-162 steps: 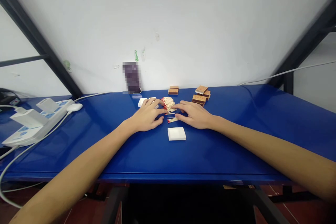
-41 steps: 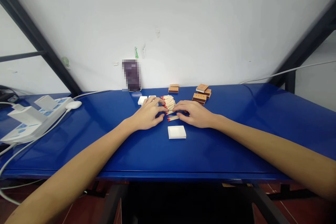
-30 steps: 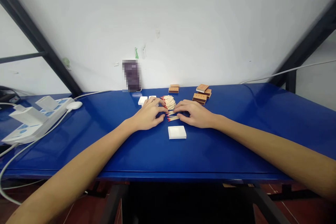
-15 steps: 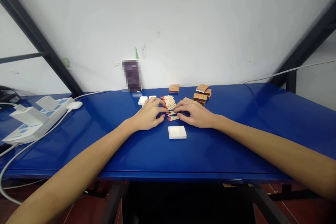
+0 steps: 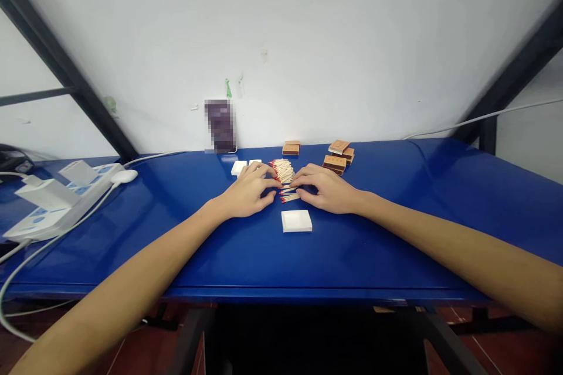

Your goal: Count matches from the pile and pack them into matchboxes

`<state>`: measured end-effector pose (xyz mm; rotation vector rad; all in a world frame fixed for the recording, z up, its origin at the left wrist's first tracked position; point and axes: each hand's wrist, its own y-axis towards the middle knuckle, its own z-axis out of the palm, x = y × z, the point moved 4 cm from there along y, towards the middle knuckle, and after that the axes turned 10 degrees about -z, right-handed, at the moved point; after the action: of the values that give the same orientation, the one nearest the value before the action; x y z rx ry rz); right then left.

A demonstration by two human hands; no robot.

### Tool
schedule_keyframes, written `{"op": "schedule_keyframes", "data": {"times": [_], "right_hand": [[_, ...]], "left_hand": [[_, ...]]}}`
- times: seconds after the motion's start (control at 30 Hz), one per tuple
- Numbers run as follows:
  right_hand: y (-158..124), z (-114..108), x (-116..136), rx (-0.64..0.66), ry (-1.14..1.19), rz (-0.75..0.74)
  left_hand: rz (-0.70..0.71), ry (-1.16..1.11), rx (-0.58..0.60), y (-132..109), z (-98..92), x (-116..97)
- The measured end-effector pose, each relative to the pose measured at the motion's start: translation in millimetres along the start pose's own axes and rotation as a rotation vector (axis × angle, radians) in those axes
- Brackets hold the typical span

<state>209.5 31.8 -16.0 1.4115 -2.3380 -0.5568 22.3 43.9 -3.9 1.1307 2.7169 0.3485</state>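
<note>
A heap of red-headed matches lies at mid-table between my two hands. Nearer to me, a few loose matches lie side by side, their heads toward the left. My left hand rests at the head end, index finger and thumb apart, the index fingertip at the matches. On the other side, my right hand has its thumb and index finger spread, with the tips at the plain ends of the matches. A white matchbox tray sits just in front of the loose matches. More white trays are partly hidden behind my left hand.
Brown matchbox sleeves are piled at the back right, and others stand by the wall. A phone, blurred out, leans on the wall. A white power strip with plugs and cables occupies the left of the blue table.
Both hands stay nearly in place; my left thumb and my right index finger have shifted very slightly left. The matches and tray look otherwise the same.
</note>
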Motion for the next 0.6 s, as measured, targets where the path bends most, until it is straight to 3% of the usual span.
{"op": "schedule_keyframes", "data": {"times": [0.37, 0.6], "right_hand": [[-0.2, -0.5, -0.8, -0.03, -0.024, 0.046], [0.4, -0.8, 0.2, -0.021, 0.02, 0.013]], "left_hand": [[-0.012, 0.044, -0.063, 0.0, -2.0, 0.0], [0.002, 0.024, -0.03, -0.1, -0.6, -1.9]]}}
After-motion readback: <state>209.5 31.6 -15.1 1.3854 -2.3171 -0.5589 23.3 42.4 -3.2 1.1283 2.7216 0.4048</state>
